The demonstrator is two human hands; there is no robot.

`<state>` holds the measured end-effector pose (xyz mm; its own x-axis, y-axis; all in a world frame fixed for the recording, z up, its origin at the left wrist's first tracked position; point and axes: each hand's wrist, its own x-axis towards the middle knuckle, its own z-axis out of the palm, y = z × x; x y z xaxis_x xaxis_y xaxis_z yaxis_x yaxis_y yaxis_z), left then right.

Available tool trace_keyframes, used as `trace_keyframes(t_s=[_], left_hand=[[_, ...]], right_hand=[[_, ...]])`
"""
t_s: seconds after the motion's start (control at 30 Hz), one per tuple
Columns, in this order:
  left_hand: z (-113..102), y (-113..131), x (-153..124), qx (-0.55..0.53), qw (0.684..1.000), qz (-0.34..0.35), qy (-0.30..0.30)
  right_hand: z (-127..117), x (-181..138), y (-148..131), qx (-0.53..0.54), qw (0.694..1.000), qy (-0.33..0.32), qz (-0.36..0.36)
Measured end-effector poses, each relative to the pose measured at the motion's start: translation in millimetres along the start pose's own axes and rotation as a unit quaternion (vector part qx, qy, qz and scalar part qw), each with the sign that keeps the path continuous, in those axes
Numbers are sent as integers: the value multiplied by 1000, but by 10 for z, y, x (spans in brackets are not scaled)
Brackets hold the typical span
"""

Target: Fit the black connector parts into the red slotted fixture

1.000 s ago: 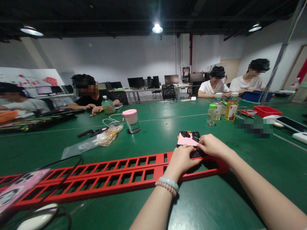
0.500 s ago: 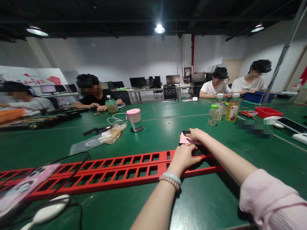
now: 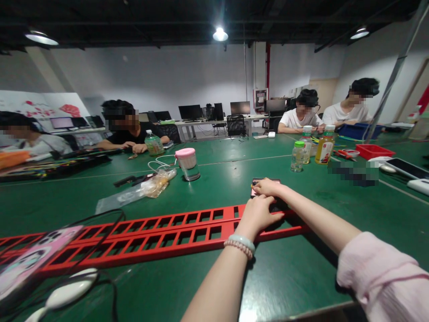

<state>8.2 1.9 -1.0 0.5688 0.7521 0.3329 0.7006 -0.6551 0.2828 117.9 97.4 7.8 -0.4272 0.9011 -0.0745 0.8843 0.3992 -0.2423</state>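
Observation:
A black box-like thing with a pink top (image 3: 276, 181) lies at the far edge of a long red slotted frame (image 3: 231, 213), toward its right part. My left hand (image 3: 259, 212), with a beaded bracelet at the wrist, grips the near side of this thing, thumb stretched to the right. Over the pink top, my right hand (image 3: 267, 188) has its fingers bent together at the left edge, by a small yellow bit. What lies between those fingers is hidden. Both hands cover most of the thing.
At the left lie a pink phone case (image 3: 40, 255), a white mouse-shaped thing (image 3: 72, 286) and black cables. Beyond the frame stand a pink-lidded cup (image 3: 187, 163), a plastic bag (image 3: 140, 192) and several bottles (image 3: 324, 147). A red tray (image 3: 374, 152) sits right. Several people sit around the green table.
My right hand has moved left across the pink top, its fingers now bent at the left edge. My left hand stays on the near side. The view has shifted slightly.

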Motion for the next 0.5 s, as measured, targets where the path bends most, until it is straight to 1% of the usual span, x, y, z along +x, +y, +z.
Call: trace_keyframes(t_s=[0.1, 0.2, 0.27, 0.37, 0.5], left_hand=[[-24, 39, -10, 3, 1000, -2, 6], [-52, 75, -16, 18, 1000, -2, 25], [-62, 85, -15, 29, 999, -1, 46], [-59, 79, -2, 34, 997, -2, 71], [-40, 61, 24, 55, 995, -50, 60]], right_hand=[[-48, -142, 60, 36, 998, 3, -43], [-21, -286, 139, 130, 986, 31, -100], [24, -370, 177, 191, 972, 64, -118], [86, -497, 195, 221, 959, 127, -126], [147, -693, 202, 245, 933, 240, -106]])
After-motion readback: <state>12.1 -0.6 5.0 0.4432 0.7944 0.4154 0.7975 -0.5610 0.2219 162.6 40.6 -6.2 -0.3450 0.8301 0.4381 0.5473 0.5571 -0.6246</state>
